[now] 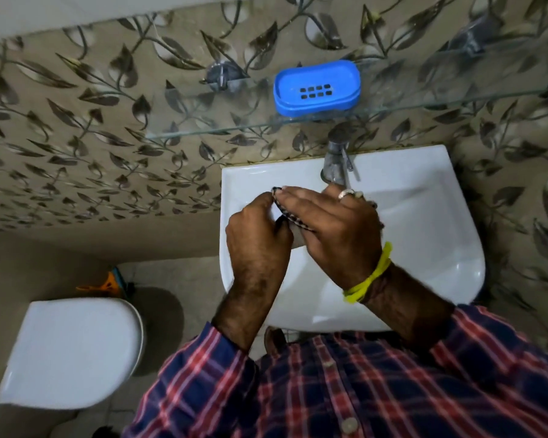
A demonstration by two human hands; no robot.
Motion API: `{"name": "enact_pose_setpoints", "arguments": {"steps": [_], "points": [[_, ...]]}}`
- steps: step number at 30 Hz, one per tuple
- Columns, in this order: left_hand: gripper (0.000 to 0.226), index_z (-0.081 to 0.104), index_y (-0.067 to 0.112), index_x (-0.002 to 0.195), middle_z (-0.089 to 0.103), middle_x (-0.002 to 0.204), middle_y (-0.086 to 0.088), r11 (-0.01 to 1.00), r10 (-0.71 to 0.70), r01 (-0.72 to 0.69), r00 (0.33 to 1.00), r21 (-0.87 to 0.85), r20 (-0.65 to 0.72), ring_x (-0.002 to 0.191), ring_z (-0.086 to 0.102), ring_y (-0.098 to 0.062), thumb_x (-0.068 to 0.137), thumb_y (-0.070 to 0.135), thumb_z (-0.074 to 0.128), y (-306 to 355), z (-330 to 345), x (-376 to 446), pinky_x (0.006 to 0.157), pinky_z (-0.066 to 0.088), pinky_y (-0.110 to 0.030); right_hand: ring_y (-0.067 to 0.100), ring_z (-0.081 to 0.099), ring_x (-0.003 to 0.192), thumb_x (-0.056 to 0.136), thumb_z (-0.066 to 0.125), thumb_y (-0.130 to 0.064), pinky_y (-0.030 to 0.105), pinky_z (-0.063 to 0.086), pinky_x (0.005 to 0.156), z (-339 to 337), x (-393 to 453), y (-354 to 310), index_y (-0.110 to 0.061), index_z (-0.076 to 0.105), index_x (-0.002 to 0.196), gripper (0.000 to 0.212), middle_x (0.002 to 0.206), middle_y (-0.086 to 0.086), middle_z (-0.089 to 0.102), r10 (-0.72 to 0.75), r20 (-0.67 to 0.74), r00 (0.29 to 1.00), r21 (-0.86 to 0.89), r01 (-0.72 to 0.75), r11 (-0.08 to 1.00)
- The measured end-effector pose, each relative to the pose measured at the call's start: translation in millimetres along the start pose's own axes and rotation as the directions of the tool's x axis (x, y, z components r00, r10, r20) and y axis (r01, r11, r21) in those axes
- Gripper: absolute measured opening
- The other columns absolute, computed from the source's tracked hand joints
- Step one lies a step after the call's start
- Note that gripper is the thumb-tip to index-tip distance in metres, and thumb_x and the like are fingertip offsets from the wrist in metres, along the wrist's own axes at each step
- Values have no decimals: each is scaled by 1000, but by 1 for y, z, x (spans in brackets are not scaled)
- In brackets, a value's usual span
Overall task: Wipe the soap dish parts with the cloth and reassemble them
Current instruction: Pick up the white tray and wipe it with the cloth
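Note:
The blue soap dish (317, 88) sits on the glass shelf (203, 128) above the sink, its slotted tray seated in the base. Both hands are low over the white sink (424, 232). My left hand (257, 235) pinches one end of a dark checked cloth (293, 219). My right hand (332, 222) lies flat over the cloth with fingers pointing left, hiding most of it. Only a thin strip of the cloth shows between the hands.
A chrome tap (336, 162) stands at the back of the sink, just behind my right hand. A white toilet with its lid down (73, 352) is at the lower left. An orange and blue brush (114, 282) rests on the floor beside it.

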State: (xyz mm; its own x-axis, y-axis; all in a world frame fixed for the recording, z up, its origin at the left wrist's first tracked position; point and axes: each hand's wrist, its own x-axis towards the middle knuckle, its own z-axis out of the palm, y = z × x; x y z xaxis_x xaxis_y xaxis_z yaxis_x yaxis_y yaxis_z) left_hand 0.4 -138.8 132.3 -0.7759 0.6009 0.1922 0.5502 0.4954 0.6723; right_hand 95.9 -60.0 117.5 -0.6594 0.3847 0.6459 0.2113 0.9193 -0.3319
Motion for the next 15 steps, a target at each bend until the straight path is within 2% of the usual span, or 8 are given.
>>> {"name": "enact_pose_setpoints", "arguments": {"steps": [4,7,10,12,13,15], "points": [[16,77,18,94,78,89,1,997,3,-3,1000,-73,4,80,71,-21,79,12,74,-6,0,-4,76,57,-36,20,70,102,76,65,9,38,54,81,2,-9,12,-11,73,113,42,113,3,74,122,-42,992,51,-120,991],[18,77,14,95,78,89,-2,995,8,-11,1000,-94,-29,79,71,-22,79,9,71,-6,1,-1,75,57,-34,26,71,98,80,59,8,38,55,83,6,-5,0,-11,72,116,43,117,4,73,88,-9,996,52,-87,995],[19,78,14,92,77,86,5,986,53,-71,991,-148,-125,76,70,-13,78,4,70,-5,-6,-1,74,54,-21,21,70,103,83,58,6,35,53,87,3,-4,8,-14,72,117,42,118,3,72,88,-17,996,44,-88,995],[19,78,13,90,70,83,13,983,77,-102,983,-152,-164,74,63,-1,78,1,69,-4,-7,-6,72,45,-5,16,68,100,78,63,5,31,49,88,1,-6,23,-16,74,113,42,112,2,75,211,-56,976,10,-211,977],[18,77,13,89,67,82,15,983,79,-105,982,-149,-170,74,60,0,78,1,69,-5,-4,-8,71,43,-2,18,69,97,76,65,4,30,48,88,1,-7,26,-17,74,112,42,109,2,75,260,-65,963,6,-261,965],[13,77,13,88,70,82,12,977,43,-75,986,-199,-158,73,64,-2,81,3,71,-10,2,-8,71,51,-12,22,72,97,76,64,5,32,51,87,4,-8,21,-15,75,110,41,110,2,75,238,-72,968,6,-239,971]]}}
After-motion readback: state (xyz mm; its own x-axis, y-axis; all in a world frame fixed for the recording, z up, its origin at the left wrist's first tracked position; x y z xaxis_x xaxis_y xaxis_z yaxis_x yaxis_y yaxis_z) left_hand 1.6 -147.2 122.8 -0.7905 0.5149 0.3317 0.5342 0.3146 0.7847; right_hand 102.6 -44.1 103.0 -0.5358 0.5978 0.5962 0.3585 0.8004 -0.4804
